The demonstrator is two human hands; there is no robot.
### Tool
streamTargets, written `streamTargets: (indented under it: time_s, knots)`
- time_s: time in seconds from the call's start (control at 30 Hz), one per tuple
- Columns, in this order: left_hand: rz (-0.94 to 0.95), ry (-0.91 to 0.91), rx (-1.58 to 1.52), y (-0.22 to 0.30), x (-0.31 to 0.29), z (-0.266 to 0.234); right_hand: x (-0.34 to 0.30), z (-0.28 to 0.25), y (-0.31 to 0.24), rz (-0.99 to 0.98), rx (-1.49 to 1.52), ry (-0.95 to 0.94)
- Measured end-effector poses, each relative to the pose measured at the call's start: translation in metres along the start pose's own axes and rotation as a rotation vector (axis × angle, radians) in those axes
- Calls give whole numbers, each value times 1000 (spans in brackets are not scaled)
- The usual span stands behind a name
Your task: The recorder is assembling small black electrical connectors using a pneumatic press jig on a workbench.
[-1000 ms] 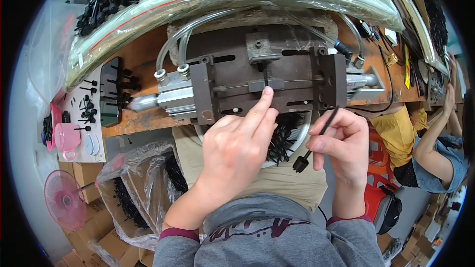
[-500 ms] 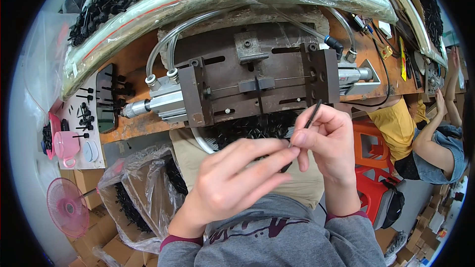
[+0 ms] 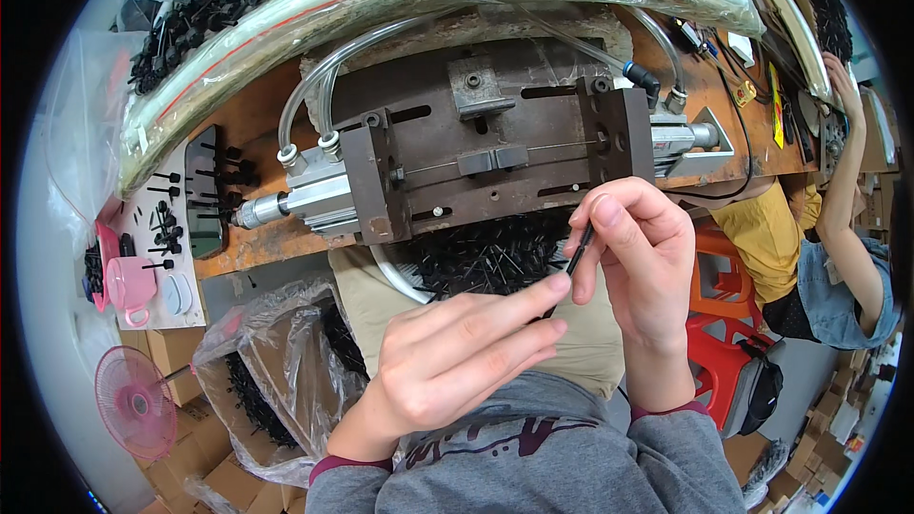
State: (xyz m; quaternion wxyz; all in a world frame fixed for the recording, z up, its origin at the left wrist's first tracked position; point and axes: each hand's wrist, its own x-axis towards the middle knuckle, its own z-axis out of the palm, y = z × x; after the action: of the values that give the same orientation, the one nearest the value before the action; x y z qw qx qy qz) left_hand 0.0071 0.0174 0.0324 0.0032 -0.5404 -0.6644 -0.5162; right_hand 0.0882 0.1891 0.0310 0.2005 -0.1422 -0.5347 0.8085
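Nearest, the left hand (image 3: 443,357) reaches over the beige trousers (image 3: 592,362) with its fingers long and nearly straight, index and middle tips at the lower part of a slim black plastic rod (image 3: 577,255); its thumb is hidden, so how firmly it grips I cannot tell. The right hand (image 3: 643,252) pinches the rod's upper part between thumb and fingertips. The rod slants in the air, short of the near edge of the brown wooden worktop (image 3: 257,246). A light pinch near each end probably serves best, turning the rod with the fingertips rather than bending it, and clear of the heap of thin black parts (image 3: 490,262) just beyond. Past that edge, a dark brown metal fixture (image 3: 562,122) carries a small grey block (image 3: 492,161) in line with a thin wire (image 3: 557,147); holding the rod on this side should avoid snagging the wire.
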Motion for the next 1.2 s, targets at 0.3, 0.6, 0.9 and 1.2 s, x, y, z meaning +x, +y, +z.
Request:
streamTargets:
  time_s: [0.3, 0.6, 0.9, 1.2]
  knots:
    - [119, -4, 70, -2, -3, 5, -4, 7, 4, -48, 39, 117]
    - [86, 9, 37, 0, -5, 7, -7, 9, 9, -44, 108, 80]
    - [66, 11, 40, 0, -8, 6, -9, 10, 6, -102, 50, 46]
    - [53, 22, 27, 0, -9, 5, -13, 13, 8, -93, 84, 12]
